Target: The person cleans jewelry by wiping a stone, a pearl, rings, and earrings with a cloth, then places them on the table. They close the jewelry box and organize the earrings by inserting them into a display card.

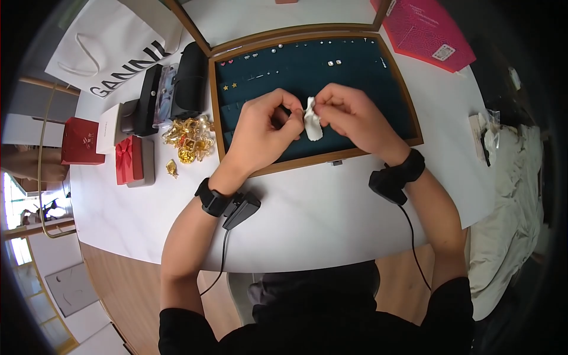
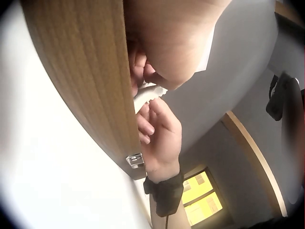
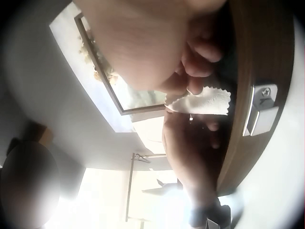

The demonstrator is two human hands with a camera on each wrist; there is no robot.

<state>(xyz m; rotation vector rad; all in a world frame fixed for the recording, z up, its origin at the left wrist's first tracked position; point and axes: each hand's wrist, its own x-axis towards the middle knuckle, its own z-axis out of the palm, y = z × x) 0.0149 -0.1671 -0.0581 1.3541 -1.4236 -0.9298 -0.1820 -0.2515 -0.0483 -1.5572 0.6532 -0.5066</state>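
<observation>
A small white cloth (image 1: 313, 123) with zigzag-cut edges hangs between both hands, over the dark green lining of a wooden jewelry case (image 1: 355, 152). My right hand (image 1: 352, 118) pinches its upper part between thumb and fingers. From the other side, the left hand (image 1: 264, 127) has thumb and forefinger brought together at the cloth's edge. In the right wrist view, the cloth (image 3: 202, 101) is folded over, and a tiny glint shows by the left fingertips. Whatever small piece may lie within the fold is hidden by fingers and cloth.
Several earrings, including gold stars (image 1: 230, 87), sit in the case, whose framed lid stands raised behind. To the left lie gold jewelry (image 1: 188, 141), a red gift box (image 1: 129, 160), black cases (image 1: 190, 80) and a white paper bag (image 1: 112, 44). A pink box (image 1: 429, 32) stands back right.
</observation>
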